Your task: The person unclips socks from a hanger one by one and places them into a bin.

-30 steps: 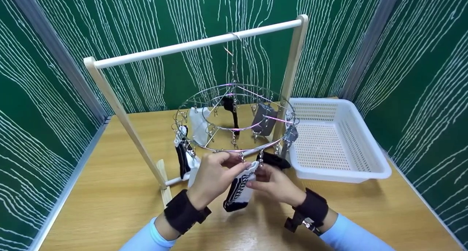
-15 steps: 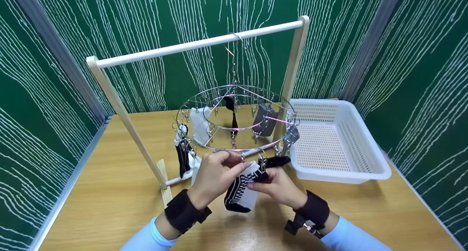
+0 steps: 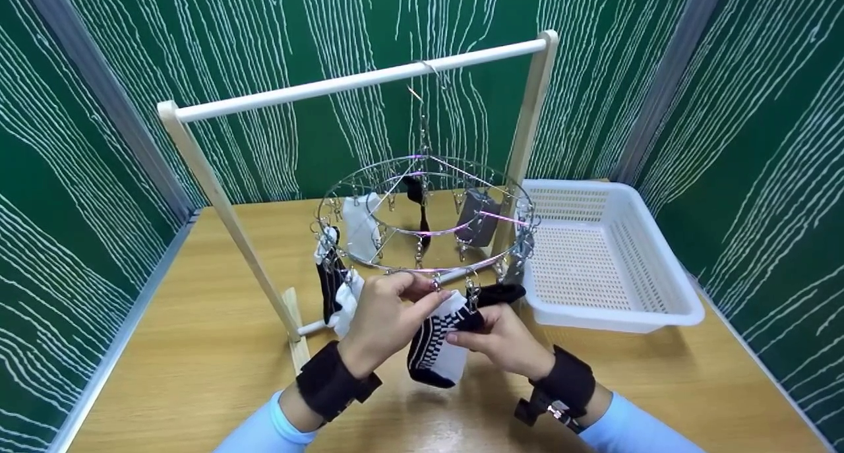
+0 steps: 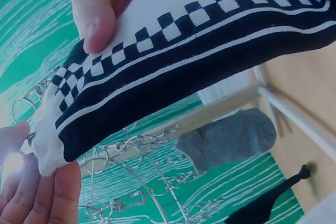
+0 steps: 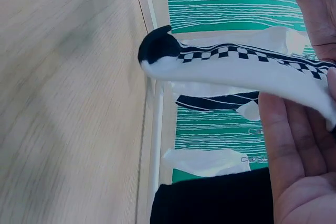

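A white-and-black sock (image 3: 438, 354) with a checkered stripe hangs at the near rim of a round metal clip hanger (image 3: 428, 268). My left hand (image 3: 389, 314) pinches its white cuff beside a small metal clip; in the left wrist view the fingers (image 4: 52, 192) lie against the cuff. My right hand (image 3: 508, 341) holds the sock's other upper side, thumb in front and fingers behind, just below another clip (image 3: 472, 291). The black toe hangs free, as the right wrist view shows. The exact grip on the left clip is partly hidden by the fingers.
The hanger hooks over the white bar (image 3: 362, 78) of a wooden rack. Other socks hang around it: white (image 3: 361, 229), grey (image 3: 478, 217), black (image 3: 498, 295) and black-and-white (image 3: 328, 275). A white plastic basket (image 3: 666, 262) stands on the table to the right.
My right hand has spread the sock's upper side toward the right clip, so its checkered face now turns more to the front. My left hand has stayed nearly still.
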Demonstrator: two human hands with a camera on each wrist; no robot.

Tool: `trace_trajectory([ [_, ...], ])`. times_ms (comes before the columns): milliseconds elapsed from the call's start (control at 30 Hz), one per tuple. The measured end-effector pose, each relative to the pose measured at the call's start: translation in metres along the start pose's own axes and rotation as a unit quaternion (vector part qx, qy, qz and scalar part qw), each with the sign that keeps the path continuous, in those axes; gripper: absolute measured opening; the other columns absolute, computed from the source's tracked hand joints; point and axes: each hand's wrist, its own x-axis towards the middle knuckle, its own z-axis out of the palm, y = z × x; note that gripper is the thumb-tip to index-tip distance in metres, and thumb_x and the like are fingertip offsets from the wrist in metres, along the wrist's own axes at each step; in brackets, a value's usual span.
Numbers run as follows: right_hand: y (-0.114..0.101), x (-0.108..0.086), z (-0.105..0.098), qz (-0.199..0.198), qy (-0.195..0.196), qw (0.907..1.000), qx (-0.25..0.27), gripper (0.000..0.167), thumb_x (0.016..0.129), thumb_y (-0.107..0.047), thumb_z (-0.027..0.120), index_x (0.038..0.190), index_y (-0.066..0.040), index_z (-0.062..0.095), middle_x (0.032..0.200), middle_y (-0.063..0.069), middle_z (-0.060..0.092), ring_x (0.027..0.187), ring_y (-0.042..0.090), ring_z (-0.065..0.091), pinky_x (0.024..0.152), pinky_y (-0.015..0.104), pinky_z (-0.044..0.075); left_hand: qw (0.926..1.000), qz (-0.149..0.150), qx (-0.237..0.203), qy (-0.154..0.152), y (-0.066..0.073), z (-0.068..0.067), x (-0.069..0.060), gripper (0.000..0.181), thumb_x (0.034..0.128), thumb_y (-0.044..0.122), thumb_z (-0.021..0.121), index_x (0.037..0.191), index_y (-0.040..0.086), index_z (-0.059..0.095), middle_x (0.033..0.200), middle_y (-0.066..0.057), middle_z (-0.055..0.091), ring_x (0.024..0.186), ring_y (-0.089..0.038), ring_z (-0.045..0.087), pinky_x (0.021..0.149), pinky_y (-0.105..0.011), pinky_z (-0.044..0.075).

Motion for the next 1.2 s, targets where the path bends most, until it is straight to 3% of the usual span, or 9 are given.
trace_trajectory([
  [233,0.001,-0.001,0.000,-0.030,-0.012,0.9995,0.000,0.012,0.091,0.006,0.078,0.099,0.016,0.076,0.097,0.033,0.078,0.086,0.001,0.075,0.079,0.020,0.063,0.9996,0.012,0.020,0.015,0.000,0.000,-0.002,0.014,0.0920,0.014,0.087,0.086,0.004,0.080,0.087,-0.010,0.083,0.073,-0.019,0.079,0.068,-0.031,0.065],
  [367,0.004,-0.004,-0.001,-0.045,-0.013,0.9987,-0.020,0.005,0.089,0.008,0.079,0.091,0.012,0.078,0.083,0.027,0.077,0.074,-0.003,0.068,0.068,0.016,0.057,0.9986,0.026,0.037,0.027,-0.002,0.001,-0.004,0.016,0.0916,0.013,0.087,0.082,0.005,0.079,0.085,-0.010,0.083,0.072,-0.019,0.079,0.065,-0.036,0.065],
  [533,0.005,-0.009,-0.005,-0.049,-0.035,0.9975,-0.038,0.005,0.089,0.009,0.079,0.084,0.009,0.077,0.065,0.026,0.067,0.063,-0.007,0.055,0.057,0.013,0.049,0.9987,0.029,0.032,0.027,-0.003,0.001,-0.005,0.017,0.0925,0.011,0.086,0.079,0.005,0.077,0.082,-0.009,0.082,0.070,-0.018,0.078,0.064,-0.029,0.063],
  [633,0.003,-0.012,-0.008,-0.042,-0.052,0.9968,-0.045,0.004,0.090,0.008,0.079,0.086,0.008,0.078,0.068,0.027,0.069,0.063,-0.007,0.058,0.057,0.015,0.052,0.9989,0.029,0.024,0.027,-0.004,0.001,-0.005,0.018,0.0928,0.010,0.085,0.079,0.004,0.076,0.081,-0.010,0.082,0.070,-0.019,0.079,0.065,-0.031,0.064],
  [833,-0.005,-0.018,-0.017,-0.028,-0.075,0.9950,-0.060,0.003,0.092,0.007,0.078,0.094,0.008,0.080,0.089,0.026,0.080,0.078,-0.003,0.072,0.072,0.023,0.064,0.9993,0.026,0.014,0.021,-0.009,0.002,-0.004,0.017,0.0920,0.010,0.087,0.080,0.003,0.076,0.082,-0.010,0.082,0.072,-0.020,0.079,0.069,-0.030,0.066],
  [1200,-0.028,-0.026,-0.043,-0.078,-0.115,0.9882,-0.064,0.008,0.095,0.009,0.074,0.087,0.009,0.076,0.077,0.024,0.077,0.066,-0.004,0.065,0.058,0.022,0.060,0.9997,0.011,-0.003,0.023,-0.010,0.001,-0.004,0.012,0.0888,0.010,0.090,0.087,0.002,0.081,0.091,-0.011,0.084,0.076,-0.020,0.081,0.074,-0.029,0.067],
])
